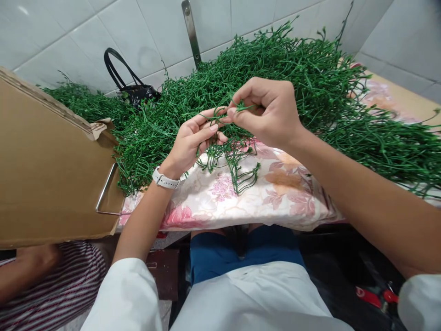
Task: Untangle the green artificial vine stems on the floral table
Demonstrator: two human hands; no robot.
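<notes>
My left hand [198, 133], with a white band [166, 179] on its wrist, holds thin green plastic stems [215, 120] between thumb and fingers. My right hand [267, 108] pinches a green sprig tip [241, 106] right beside the left fingertips. Both hands are above the front of a floral cloth [220, 207]. Below them a small loose bunch of the same stems [241, 172] lies on the cloth. Behind rises a large tangled heap of green artificial stems [282, 50], spreading to both sides. The ends of the held stems are partly hidden by my fingers.
A cardboard panel [51, 170] stands at the left, with a bent metal wire [105, 188] by its edge. A black handbag [139, 93] rests against the tiled wall [144, 27]. A metal strip [191, 32] is on that wall. Another person's striped clothing [69, 285] shows at lower left.
</notes>
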